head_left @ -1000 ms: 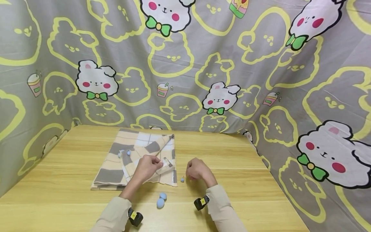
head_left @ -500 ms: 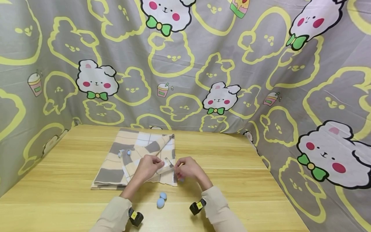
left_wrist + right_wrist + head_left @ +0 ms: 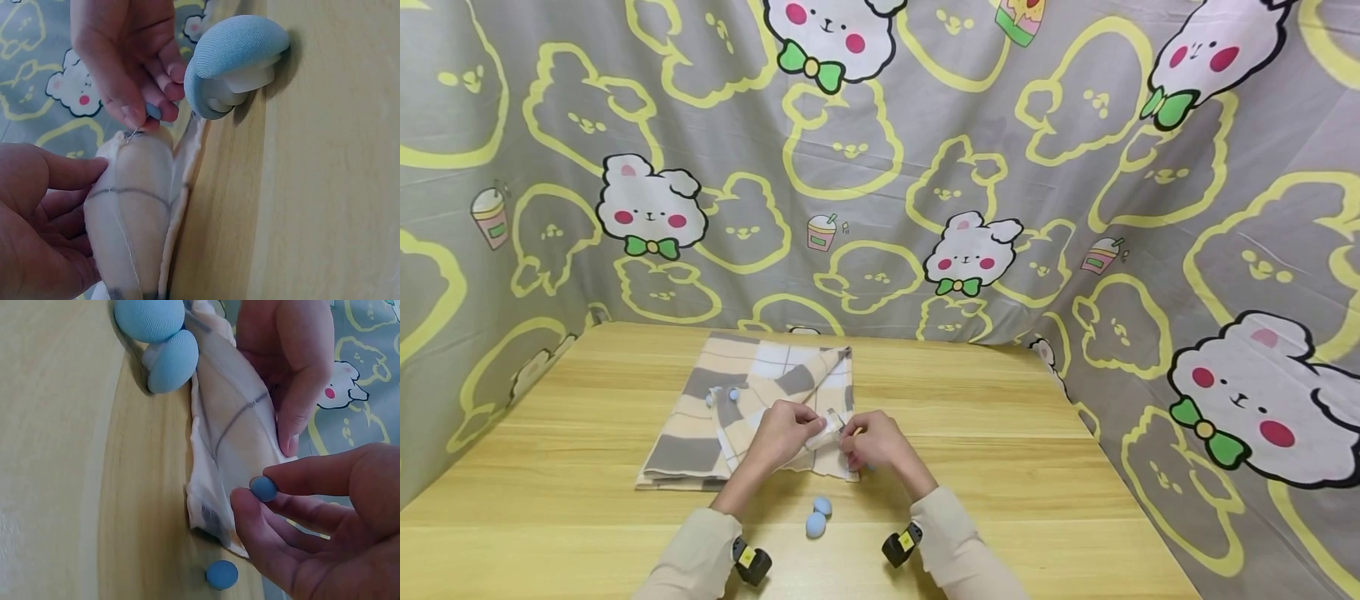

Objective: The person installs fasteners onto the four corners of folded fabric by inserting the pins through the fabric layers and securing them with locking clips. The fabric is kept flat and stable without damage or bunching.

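In the head view my left hand [image 3: 784, 435] pinches the folded-over edge of a plaid cloth [image 3: 681, 458] in beige, grey and white. My right hand [image 3: 878, 442] is at the cloth's near right corner. Between its thumb and forefinger it pinches a blue-headed pin [image 3: 263, 488]; in the left wrist view the metal shaft points at the cloth edge. Whether the tip has gone through the cloth I cannot tell. A second small blue-headed piece [image 3: 222, 575] stands on the table under my right hand. Two mushroom-shaped blue clip caps [image 3: 240, 47] lie together nearer me.
More small blue pieces [image 3: 733, 394] sit on the cloth's left part. The wooden table [image 3: 985, 400] extends to both sides. A grey curtain with cartoon animals [image 3: 850, 208] encloses the back and sides.
My right hand has moved left from the bare table to the cloth's corner, bringing the blue-headed pin to its edge. My left hand stays pinching the cloth.
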Motion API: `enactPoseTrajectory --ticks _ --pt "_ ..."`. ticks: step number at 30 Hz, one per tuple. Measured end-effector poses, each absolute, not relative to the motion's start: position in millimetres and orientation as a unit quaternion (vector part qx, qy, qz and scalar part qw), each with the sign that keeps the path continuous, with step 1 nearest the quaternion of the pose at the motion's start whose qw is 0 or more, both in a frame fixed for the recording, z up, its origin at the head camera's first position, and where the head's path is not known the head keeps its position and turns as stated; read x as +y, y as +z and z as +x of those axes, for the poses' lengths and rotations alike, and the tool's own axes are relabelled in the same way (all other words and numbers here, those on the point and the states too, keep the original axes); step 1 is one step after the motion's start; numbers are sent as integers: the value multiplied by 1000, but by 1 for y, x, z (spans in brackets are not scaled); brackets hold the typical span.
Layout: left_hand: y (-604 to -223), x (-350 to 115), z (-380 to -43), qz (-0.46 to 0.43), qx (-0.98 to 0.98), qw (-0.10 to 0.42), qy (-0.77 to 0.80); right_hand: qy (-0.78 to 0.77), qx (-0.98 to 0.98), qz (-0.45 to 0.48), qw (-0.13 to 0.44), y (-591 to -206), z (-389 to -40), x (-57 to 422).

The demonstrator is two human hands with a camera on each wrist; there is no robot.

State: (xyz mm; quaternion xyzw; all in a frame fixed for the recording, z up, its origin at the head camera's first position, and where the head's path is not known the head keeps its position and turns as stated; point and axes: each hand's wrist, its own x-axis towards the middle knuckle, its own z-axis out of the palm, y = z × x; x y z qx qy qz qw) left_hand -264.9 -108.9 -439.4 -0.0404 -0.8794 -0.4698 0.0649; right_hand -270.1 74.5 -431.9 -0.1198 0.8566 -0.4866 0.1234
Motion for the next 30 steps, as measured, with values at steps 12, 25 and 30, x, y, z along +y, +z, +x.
enactPoseTrajectory --ticks 12,25,30 --pt "-437 -110 -264 -47 -881 54 -467 -497 854 -109 111 -433 -270 72" --pt "-434 -109 -262 -52 -880 47 -470 -537 831 -86 117 -433 -271 70" --pt "-434 -108 -261 -55 -874 43 -481 -540 828 -92 122 -434 -271 69"
